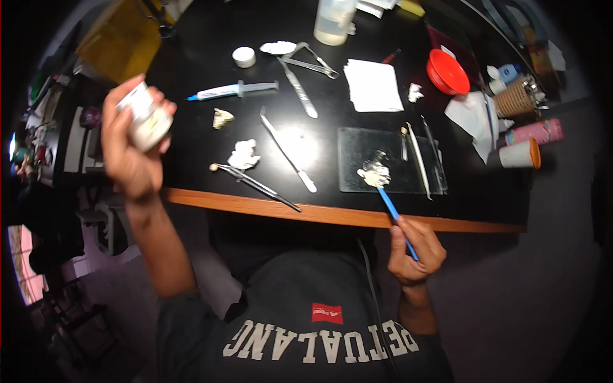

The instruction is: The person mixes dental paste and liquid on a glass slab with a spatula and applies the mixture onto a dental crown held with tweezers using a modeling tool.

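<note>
My left hand (133, 150), raised at the left above the table's edge, has its fingers wrapped round a small white jar (151, 122). Near the front edge on the right, my right hand (416, 249) pinches a blue stick (389, 205). The stick's far end touches a pale crumbly heap (374, 173) on a dark glass slab (357, 150). On the slab's right part lie a thin pale tool (418, 159) and a small brush-like piece (403, 142). Tweezers (258, 185), a metal tool (287, 150) and cotton (244, 154) lie between my hands.
Farther back are a syringe (233, 90), a white round lid (244, 57), a metal instrument (298, 88), white paper sheets (373, 85) and a bottle (333, 22). A red bowl (448, 71), basket (513, 99) and orange-rimmed container (520, 155) stand at the right.
</note>
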Available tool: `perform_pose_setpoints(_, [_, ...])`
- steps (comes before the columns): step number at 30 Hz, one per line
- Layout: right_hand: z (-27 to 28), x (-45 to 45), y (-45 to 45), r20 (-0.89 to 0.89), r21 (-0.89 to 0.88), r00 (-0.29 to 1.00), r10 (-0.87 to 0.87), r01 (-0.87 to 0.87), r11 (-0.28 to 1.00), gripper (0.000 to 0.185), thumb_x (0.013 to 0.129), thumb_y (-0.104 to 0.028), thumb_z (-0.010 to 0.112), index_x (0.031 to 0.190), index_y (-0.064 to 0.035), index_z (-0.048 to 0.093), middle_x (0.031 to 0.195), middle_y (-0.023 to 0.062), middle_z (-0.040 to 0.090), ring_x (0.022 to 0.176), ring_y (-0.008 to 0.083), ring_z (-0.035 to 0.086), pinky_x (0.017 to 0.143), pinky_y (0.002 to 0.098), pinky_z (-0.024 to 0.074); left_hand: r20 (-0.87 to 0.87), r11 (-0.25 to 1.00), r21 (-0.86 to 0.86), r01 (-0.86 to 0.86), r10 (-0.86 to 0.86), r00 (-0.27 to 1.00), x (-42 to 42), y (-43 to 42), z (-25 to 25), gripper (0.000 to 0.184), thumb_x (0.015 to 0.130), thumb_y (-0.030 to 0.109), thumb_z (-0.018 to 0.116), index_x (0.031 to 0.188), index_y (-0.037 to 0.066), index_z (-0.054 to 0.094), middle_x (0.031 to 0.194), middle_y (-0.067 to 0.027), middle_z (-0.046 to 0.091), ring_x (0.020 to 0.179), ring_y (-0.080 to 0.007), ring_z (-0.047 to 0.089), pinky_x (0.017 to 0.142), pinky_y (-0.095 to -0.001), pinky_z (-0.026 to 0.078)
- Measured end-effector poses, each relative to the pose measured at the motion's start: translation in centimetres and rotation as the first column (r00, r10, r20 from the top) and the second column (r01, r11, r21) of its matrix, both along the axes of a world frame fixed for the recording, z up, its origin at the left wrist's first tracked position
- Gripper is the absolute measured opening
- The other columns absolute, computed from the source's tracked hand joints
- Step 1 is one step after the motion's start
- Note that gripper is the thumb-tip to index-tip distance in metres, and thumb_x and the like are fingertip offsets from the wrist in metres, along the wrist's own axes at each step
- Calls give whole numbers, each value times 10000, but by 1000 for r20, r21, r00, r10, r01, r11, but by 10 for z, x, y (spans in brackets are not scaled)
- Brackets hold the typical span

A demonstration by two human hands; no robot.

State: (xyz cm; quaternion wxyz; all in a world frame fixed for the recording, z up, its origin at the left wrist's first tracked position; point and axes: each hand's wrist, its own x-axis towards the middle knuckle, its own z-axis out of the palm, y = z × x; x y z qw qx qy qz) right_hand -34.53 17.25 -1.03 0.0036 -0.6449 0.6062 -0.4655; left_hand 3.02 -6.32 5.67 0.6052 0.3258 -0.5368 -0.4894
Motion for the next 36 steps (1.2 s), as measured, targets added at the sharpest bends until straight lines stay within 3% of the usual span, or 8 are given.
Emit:
perform_pose_setpoints(10, [35, -4, -9, 55, 291, 994, -93, 73, 954, 118, 891, 50, 826, 1009, 56, 824, 769, 126, 770, 655, 184, 735, 622, 279, 533, 489, 984, -102, -144, 175, 855, 15, -156, -48, 465, 957, 85, 867, 1344, -8, 628, 1230, -150, 769, 1080, -175, 736, 932, -323, 606])
perform_pose_setpoints(19, [31, 5, -23, -9, 366, 998, -54, 54, 929, 184, 905, 43, 706, 1080, 20, 756, 727, 101, 642, 536, 140, 541, 519, 329, 439, 608, 976, -133, -170, 216, 764, 6, -153, -68, 605, 959, 87, 849, 1490, -11, 577, 1338, -197, 741, 1241, -257, 724, 1072, -366, 580])
perform_pose_setpoints(21, [32, 5, -24, -31, 373, 998, -63, 70, 925, 229, 912, 46, 708, 1127, 18, 783, 714, 99, 630, 538, 145, 533, 515, 337, 429, 712, 873, -407, -269, 487, 506, 0, -128, -40, 537, 984, 74, 815, 1470, -21, 608, 1340, -179, 745, 1300, -282, 703, 1115, -382, 556])
perform_pose_setpoints(23, [38, 6, -21, -54, 432, 993, -101, 115, 895, 271, 923, 45, 729, 1179, 13, 810, 700, 86, 615, 546, 140, 527, 514, 336, 416, 562, 840, -472, -266, 520, 643, -11, -83, -6, 443, 993, 86, 798, 1400, -37, 672, 1302, -154, 756, 1234, -293, 717, 1069, -394, 567])
perform_pose_setpoints(25, [34, 6, -19, -53, 396, 990, -129, 140, 907, 280, 928, 30, 764, 1200, 3, 826, 689, 72, 603, 554, 130, 523, 511, 326, 403, 585, 872, -448, -196, 451, 674, -51, 2, 18, 298, 1032, 6, 695, 1327, -31, 720, 1302, -156, 734, 1230, -270, 681, 1094, -390, 515])
perform_pose_setpoints(27, [25, 5, -20, -63, 332, 988, -138, 151, 931, 291, 930, 17, 795, 1218, -7, 835, 681, 59, 593, 557, 120, 517, 507, 315, 391, 608, 820, -546, 170, 248, 754, -83, 63, 11, 254, 872, 31, 775, 1120, -26, 776, 1143, -167, 749, 1067, -290, 727, 944, -421, 574])
perform_pose_setpoints(29, [13, 4, -18, -69, 242, 988, -139, 152, 958, 304, 929, 5, 820, 1233, -16, 838, 674, 48, 586, 557, 111, 508, 504, 304, 381, 709, 857, -329, 396, -53, 704, -113, 106, -2, 382, 766, 99, 881, 1121, -7, 786, 1153, -173, 754, 1073, -347, 733, 904, -435, 587])
perform_pose_setpoints(36, [7, 6, -15, -61, 184, 994, -94, 104, 977, 381, 862, 64, 842, 1227, -40, 849, 748, 36, 625, 580, 91, 560, 515, 268, 426, 767, 888, -268, 373, -37, 640, -169, 157, -63, 602, 824, 216, 869, 1358, -19, 718, 1480, -202, 639, 1393, -372, 607, 1126, -514, 409])
